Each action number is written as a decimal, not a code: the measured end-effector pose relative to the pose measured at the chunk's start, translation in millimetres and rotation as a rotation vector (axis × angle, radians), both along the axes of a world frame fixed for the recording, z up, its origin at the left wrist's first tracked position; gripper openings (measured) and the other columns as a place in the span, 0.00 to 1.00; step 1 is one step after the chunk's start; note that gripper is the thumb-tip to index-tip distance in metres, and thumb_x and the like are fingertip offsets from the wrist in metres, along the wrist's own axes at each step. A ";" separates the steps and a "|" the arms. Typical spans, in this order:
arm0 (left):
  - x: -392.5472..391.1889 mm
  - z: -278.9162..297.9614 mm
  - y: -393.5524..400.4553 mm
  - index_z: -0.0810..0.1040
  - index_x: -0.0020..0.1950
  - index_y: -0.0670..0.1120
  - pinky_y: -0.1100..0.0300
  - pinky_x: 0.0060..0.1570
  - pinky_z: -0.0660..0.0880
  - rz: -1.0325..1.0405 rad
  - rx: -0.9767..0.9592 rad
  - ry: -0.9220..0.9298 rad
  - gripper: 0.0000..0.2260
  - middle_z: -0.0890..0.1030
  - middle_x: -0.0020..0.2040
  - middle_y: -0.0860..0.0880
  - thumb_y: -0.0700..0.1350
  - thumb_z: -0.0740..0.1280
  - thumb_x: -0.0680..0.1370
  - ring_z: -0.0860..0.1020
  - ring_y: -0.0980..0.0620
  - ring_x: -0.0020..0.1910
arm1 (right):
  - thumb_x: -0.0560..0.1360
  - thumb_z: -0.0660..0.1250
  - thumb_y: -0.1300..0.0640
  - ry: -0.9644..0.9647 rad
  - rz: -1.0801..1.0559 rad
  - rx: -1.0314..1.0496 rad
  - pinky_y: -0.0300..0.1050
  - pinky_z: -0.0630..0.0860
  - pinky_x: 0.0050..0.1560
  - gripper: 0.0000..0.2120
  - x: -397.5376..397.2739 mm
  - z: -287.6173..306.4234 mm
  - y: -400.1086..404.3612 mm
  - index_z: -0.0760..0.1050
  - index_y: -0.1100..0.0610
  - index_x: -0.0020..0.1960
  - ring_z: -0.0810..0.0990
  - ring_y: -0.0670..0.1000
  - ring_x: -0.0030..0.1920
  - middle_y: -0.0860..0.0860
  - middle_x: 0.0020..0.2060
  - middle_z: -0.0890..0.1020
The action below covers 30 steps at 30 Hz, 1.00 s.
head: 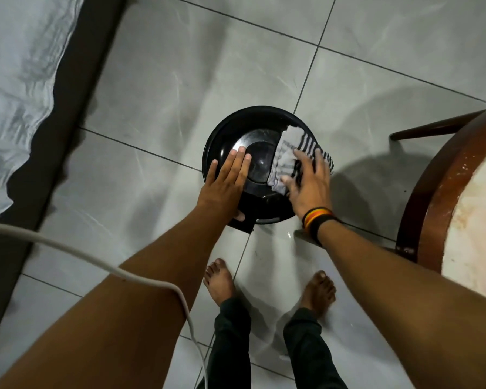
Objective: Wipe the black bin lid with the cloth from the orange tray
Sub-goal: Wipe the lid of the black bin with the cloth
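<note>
A round black bin lid [253,122] sits on a bin on the tiled floor, seen from straight above. My left hand [225,183] lies flat on the lid's left side, fingers together and stretched out, with the thumb hooked over the near edge. My right hand [309,186] presses a grey cloth with dark stripes [289,147] onto the right side of the lid, fingers spread over it. The cloth drapes a little past the lid's right rim. No orange tray is in view.
A round wooden table [443,192] with a worn pale top stands close on the right. A bed with a pale sheet [20,80] and dark base runs along the left. A white cable [96,262] crosses my left forearm. My bare feet [219,279] stand just below the bin.
</note>
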<state>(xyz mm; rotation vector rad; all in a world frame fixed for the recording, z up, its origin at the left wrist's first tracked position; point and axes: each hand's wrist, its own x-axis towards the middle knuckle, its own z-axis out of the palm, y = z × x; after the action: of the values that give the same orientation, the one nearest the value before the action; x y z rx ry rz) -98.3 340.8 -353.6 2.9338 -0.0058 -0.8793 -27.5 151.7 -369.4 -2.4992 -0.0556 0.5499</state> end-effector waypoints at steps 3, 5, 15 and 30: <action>-0.5 -0.8 -0.1 0.36 0.84 0.42 0.41 0.82 0.40 0.001 -0.008 0.000 0.65 0.36 0.84 0.43 0.62 0.80 0.67 0.36 0.44 0.84 | 0.78 0.69 0.55 0.081 -0.256 0.110 0.51 0.58 0.78 0.28 23.1 -6.9 6.5 0.65 0.51 0.76 0.59 0.61 0.78 0.59 0.79 0.59; -1.5 -0.8 0.1 0.36 0.84 0.42 0.41 0.82 0.41 0.000 -0.006 0.001 0.65 0.36 0.84 0.43 0.62 0.80 0.67 0.36 0.44 0.84 | 0.79 0.67 0.54 0.106 -0.413 0.159 0.50 0.60 0.78 0.27 19.3 -7.9 11.6 0.65 0.54 0.76 0.62 0.60 0.77 0.59 0.78 0.61; -0.4 -2.6 -1.6 0.35 0.83 0.42 0.41 0.82 0.41 0.002 0.017 0.001 0.65 0.35 0.84 0.43 0.62 0.79 0.67 0.36 0.44 0.84 | 0.77 0.70 0.49 -0.013 -0.298 0.025 0.62 0.64 0.74 0.32 -104.0 -6.1 32.3 0.60 0.52 0.76 0.53 0.62 0.79 0.59 0.79 0.54; 0.5 -4.3 -6.0 0.34 0.83 0.42 0.39 0.81 0.44 0.009 0.028 0.012 0.67 0.34 0.84 0.42 0.61 0.81 0.66 0.36 0.43 0.84 | 0.77 0.67 0.66 -0.109 -0.369 0.011 0.53 0.70 0.66 0.15 -50.0 -8.1 -33.3 0.76 0.63 0.63 0.75 0.65 0.63 0.64 0.62 0.76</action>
<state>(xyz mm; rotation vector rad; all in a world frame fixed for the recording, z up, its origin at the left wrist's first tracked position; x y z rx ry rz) -97.8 334.8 -357.9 2.9516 0.0201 -0.9025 -77.5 118.4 -377.5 -2.4439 0.3523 0.2595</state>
